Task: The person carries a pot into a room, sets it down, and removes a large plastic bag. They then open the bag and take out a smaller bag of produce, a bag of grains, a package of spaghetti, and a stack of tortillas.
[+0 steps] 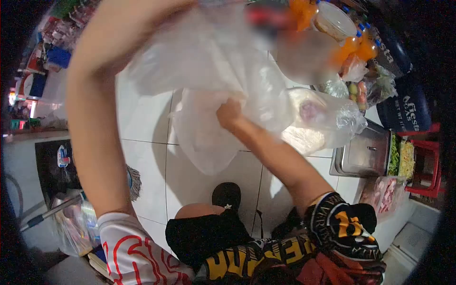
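Note:
My right hand (230, 114) is closed in a fist on a large translucent plastic bag (204, 137), over the tiled floor. The bag spreads wide above the hand, and its lower end hangs to a rounded point. My left arm (92, 123) reaches up along the left side and leaves the view at the top, so the left hand is out of sight. Beside the large bag, to the right, lies a clear plastic bag (327, 121) with pale contents.
At right are a lidded metal pan (363, 152), shredded vegetables (406, 159), a red stool (427, 164) and a dark gas cylinder (408, 107). Orange drink bottles (368, 47) stand at upper right. A mop head (134, 183) rests on the floor at left.

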`<state>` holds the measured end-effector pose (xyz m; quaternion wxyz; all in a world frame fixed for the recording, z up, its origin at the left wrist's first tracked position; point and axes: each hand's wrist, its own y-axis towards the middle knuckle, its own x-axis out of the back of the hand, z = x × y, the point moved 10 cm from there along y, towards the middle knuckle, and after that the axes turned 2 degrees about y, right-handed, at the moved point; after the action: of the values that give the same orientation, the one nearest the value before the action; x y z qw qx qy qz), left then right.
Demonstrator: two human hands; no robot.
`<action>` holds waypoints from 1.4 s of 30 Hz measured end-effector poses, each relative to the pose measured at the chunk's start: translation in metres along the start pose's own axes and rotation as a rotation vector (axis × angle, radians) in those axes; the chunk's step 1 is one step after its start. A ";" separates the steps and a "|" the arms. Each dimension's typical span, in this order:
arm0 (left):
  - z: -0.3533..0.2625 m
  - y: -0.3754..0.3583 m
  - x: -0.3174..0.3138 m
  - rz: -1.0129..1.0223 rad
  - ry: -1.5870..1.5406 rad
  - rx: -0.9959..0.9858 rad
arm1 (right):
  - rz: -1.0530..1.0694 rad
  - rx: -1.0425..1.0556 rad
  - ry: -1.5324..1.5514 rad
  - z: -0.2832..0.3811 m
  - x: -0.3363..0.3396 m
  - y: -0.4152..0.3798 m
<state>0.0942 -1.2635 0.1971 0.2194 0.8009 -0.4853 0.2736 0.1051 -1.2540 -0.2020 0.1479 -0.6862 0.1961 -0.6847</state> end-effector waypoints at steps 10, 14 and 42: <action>0.033 -0.074 -0.047 -0.174 0.437 -0.029 | 0.123 0.266 0.759 -0.012 0.033 -0.033; 0.071 -0.083 -0.107 -0.082 0.663 -0.004 | -0.003 0.112 0.649 -0.043 0.087 -0.066; 0.241 0.002 -0.007 -0.611 -0.371 0.537 | -1.782 -0.412 2.587 -0.376 -0.045 -0.385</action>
<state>0.1439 -1.4088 0.0107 -0.0160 0.9717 -0.1692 0.1643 -0.2433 -0.8701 -0.0529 0.6363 -0.4388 0.1788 0.6088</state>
